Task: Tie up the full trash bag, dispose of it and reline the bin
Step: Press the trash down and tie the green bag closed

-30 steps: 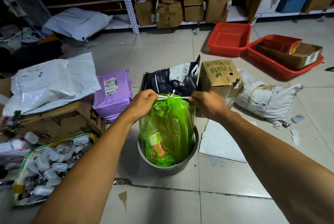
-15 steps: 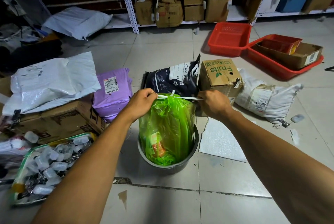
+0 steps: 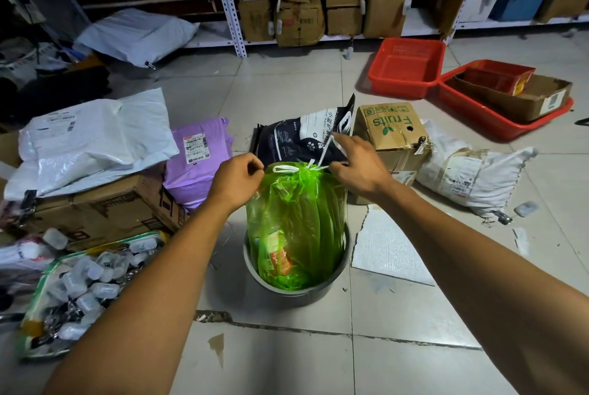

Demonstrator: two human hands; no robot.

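Observation:
A full green trash bag [image 3: 296, 222] stands upright in a round grey bin [image 3: 296, 292] on the tiled floor. Its mouth is gathered shut by a white drawstring [image 3: 288, 169] knotted at the top. My left hand [image 3: 237, 179] pinches the left loop of the string beside the bag's top. My right hand [image 3: 358, 165] holds the other end of the string, which runs up from the knot over its fingers.
A dark pet-food bag [image 3: 302, 139] and a "Fruits" carton [image 3: 392, 126] stand just behind the bin. Purple parcel [image 3: 197, 158] and cartons lie left, a white foam sheet [image 3: 389, 251] right. Red baskets [image 3: 408, 66] and shelving stand further back.
The string was stretched taut between both hands. Now my hands have come closer together, the string is slack with loops at the knot, and my right hand has lifted its end upward.

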